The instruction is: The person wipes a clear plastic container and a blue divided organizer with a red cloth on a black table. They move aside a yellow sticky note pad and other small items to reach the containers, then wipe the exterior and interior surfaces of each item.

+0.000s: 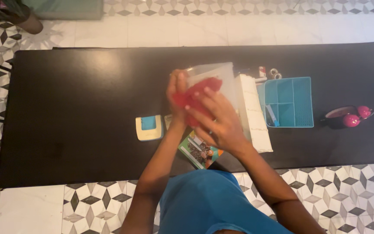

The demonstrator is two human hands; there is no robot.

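View: seen from above, a person in a blue top stands at a long black tabletop (74, 108) on a floor of patterned grey and white tiles.
Red item: a soft, crumpled red thing (195, 97), likely cloth or thin plastic, is held up above the middle of the tabletop, between both hands.
Left hand: the left hand (177, 93) stands upright against the red item's left edge, its fingers (181, 80) pointing away from the person and pressed to the item, which lies on their right side.
Right hand: the right hand (217, 119) lies over the lower right part of the red item, fingers (198, 108) spread and curled onto it, so the item shows above and left of the fingertips.
Clear container: a clear plastic container (219, 78) sits just behind the red item, partly hidden by it.
White box: a long white box (254, 115) lies just right of the hands.
Blue tray: a light blue organiser tray (288, 102) with compartments stands right of the white box.
Pink headphones: a dark and pink pair of headphones (349, 117) rests near the right end.
Small case: a cream and blue case (149, 128) lies left of the left forearm.
Booklet: a green printed booklet (198, 151) lies under the forearms at the near edge.
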